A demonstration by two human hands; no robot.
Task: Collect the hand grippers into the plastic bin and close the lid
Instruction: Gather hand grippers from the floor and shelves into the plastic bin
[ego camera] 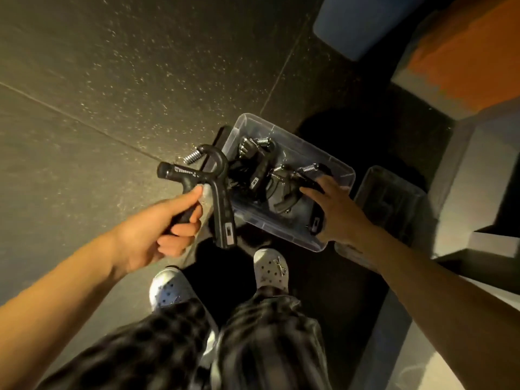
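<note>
Judged rigid and light, the hand gripper point(213, 190) is held beside the plastic bin point(253, 122) by one handle in the curled left grip point(166, 229); the outstretched right grip point(337, 212) rests on binned grippers point(261, 170).

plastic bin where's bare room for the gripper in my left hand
Bare bottom shows along the near wall of the clear plastic bin, towards the white clog. The middle is crowded with black hand grippers; the right hand fills the right end.

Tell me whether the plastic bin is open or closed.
Open. No lid covers the plastic bin; hand grippers lie exposed inside it and the right hand reaches in. What looks like the lid lies beside it.
</note>
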